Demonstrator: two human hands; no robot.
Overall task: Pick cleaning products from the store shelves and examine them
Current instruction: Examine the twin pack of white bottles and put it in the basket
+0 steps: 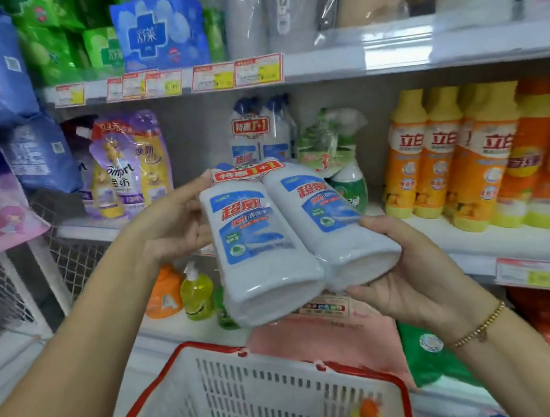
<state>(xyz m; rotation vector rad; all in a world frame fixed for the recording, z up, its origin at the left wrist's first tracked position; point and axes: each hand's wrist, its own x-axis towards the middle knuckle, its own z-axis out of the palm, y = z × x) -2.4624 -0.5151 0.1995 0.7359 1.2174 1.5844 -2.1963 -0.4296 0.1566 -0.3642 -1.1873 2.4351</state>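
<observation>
Holding the twin-pack of white cleaner bottles (294, 241) in front of the shelf (467, 238), above the basket (280, 406), left hand (177, 222) and right hand (409, 276) curl their fingers round its sides; keeping labels tilted upward and steady should make reading easiest.

There is one camera, worn on the person's head. It looks forward and a bit down, close to the store shelves (349, 68). The basket (181, 348) sits low in view.
</observation>
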